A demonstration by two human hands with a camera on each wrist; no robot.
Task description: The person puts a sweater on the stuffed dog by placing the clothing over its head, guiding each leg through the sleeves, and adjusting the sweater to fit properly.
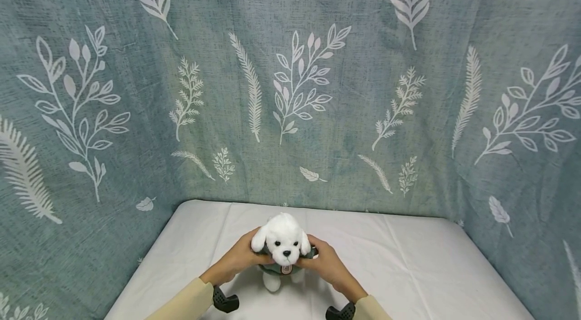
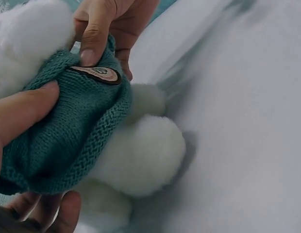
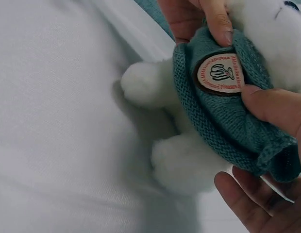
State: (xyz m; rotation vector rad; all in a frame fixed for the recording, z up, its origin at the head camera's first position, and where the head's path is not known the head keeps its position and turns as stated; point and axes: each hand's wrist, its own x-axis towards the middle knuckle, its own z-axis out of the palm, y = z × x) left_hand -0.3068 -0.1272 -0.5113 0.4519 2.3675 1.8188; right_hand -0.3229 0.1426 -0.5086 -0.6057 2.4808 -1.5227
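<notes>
A white plush dog (image 1: 283, 231) faces the head camera, wearing a teal knitted sweater (image 2: 75, 114) with an oval patch (image 3: 220, 74) on its chest. My left hand (image 1: 242, 256) grips the dog's side, its thumb (image 2: 29, 109) laid on the sweater front and its fingers curled round underneath. On the other side my right hand (image 1: 328, 261) grips the sweater, thumb (image 3: 272, 104) at the patch's edge. The dog's fluffy white paws (image 3: 145, 85) are down close over the white cloth. The dog's back is hidden.
A white cloth-covered table (image 1: 408, 269) lies under the dog. Blue-green curtains (image 1: 317, 168) with white leaf prints enclose the back and both sides. Black wrist mounts (image 1: 225, 301) sit at the cuffs of beige sleeves (image 1: 186, 302).
</notes>
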